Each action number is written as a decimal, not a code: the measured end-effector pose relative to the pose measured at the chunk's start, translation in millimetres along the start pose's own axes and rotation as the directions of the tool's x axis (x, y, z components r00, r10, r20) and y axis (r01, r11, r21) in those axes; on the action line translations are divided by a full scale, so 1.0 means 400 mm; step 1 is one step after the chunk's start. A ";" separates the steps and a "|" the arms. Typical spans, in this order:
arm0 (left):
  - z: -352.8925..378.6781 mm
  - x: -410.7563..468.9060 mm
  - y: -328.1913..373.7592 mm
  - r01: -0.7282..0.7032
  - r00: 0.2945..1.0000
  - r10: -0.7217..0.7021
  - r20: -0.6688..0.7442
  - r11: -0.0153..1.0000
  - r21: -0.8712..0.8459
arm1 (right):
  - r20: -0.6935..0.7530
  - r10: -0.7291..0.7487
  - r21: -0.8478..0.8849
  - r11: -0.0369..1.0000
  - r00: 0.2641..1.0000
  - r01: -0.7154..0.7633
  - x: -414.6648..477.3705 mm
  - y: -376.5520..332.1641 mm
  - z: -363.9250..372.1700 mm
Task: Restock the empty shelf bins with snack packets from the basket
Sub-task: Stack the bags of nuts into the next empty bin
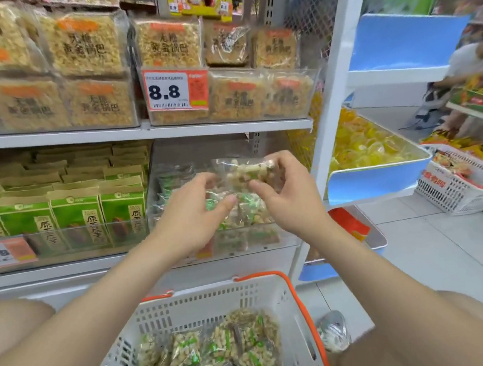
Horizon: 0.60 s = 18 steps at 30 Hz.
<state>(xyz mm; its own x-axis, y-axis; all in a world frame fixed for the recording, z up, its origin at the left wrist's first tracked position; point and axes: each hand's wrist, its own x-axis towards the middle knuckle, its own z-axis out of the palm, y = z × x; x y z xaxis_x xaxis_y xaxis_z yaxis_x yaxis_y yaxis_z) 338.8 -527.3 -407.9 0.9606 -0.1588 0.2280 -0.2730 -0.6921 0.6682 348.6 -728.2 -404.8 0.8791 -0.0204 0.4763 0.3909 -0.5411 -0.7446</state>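
Clear-wrapped snack packet (243,170): pinched by right hand (287,197); left hand (195,209) curled at its edge, hold unclear. Part-filled shelf bin (156,203) behind; basket (216,299) below.

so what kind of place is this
Most likely a small grocery or snack shop: shelves packed with bagged snacks, a printed 8.8 price tag on a bin front, and a shopping basket holding snack packets on the floor in front.

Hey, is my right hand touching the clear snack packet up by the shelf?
Touching. The head view shows the right hand pinching the clear snack packet between thumb and curled fingers at its right end.
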 end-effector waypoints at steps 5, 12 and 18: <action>0.033 0.131 -0.012 -0.136 0.981 0.088 0.175 0.949 0.283 | 0.014 -0.191 -0.624 0.766 0.981 0.158 0.145 0.076 -0.043; 0.110 0.329 -0.031 -0.162 0.961 0.038 0.274 0.879 0.449 | 0.288 -0.152 -0.886 0.333 0.946 0.323 0.277 0.184 0.031; 0.160 0.477 -0.093 -0.153 0.954 0.024 0.298 0.897 0.415 | 0.144 -0.090 -0.929 0.331 0.986 0.166 0.356 0.272 0.090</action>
<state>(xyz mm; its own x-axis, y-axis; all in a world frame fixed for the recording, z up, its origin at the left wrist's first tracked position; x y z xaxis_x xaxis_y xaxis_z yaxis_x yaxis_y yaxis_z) 535.4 -576.9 -434.9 0.9254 -0.3783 0.0228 -0.3700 -0.8888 0.2704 526.2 -759.6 -434.9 0.8706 0.1493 0.4688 0.0216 -0.9635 0.2668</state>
